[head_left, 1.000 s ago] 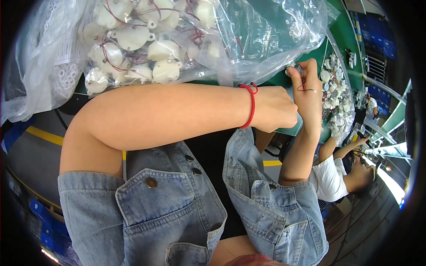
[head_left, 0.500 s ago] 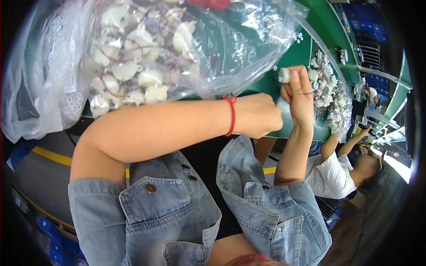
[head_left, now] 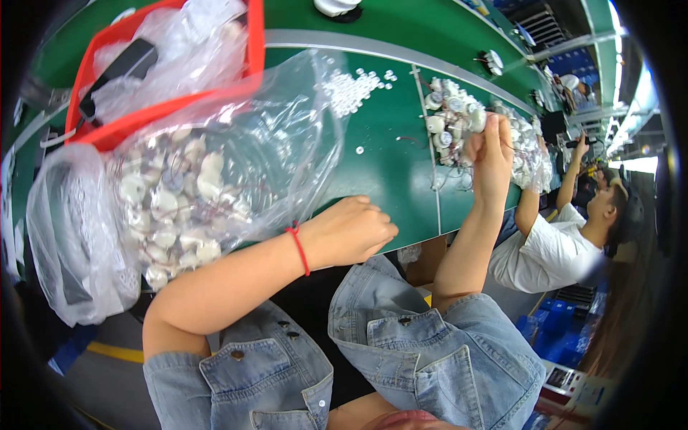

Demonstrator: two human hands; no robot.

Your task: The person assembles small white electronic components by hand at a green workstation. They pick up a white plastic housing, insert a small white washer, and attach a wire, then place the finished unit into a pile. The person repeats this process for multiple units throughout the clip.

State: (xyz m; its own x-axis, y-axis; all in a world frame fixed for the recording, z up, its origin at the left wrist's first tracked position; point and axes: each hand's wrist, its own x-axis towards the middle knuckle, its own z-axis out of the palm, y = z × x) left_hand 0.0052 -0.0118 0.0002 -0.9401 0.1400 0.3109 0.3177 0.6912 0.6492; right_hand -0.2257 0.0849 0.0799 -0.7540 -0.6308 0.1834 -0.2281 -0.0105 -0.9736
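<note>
While the left hand [head_left: 351, 233] is curled in a closed grip at the near edge of the green bench [head_left: 390, 168] beside a clear bag of small white round parts [head_left: 193, 193], the right hand [head_left: 493, 154] farther off pinches one part from the pile of white parts [head_left: 451, 115].

The green tabletop [head_left: 387, 165] carries a clear bag [head_left: 215, 172] of white parts at left, loose white discs [head_left: 351, 89] farther off, and a heap of wired parts [head_left: 451, 115] at right.

right hand [head_left: 493, 154] grip: contents hidden | red bin [head_left: 172, 93]: cut off at top
</note>
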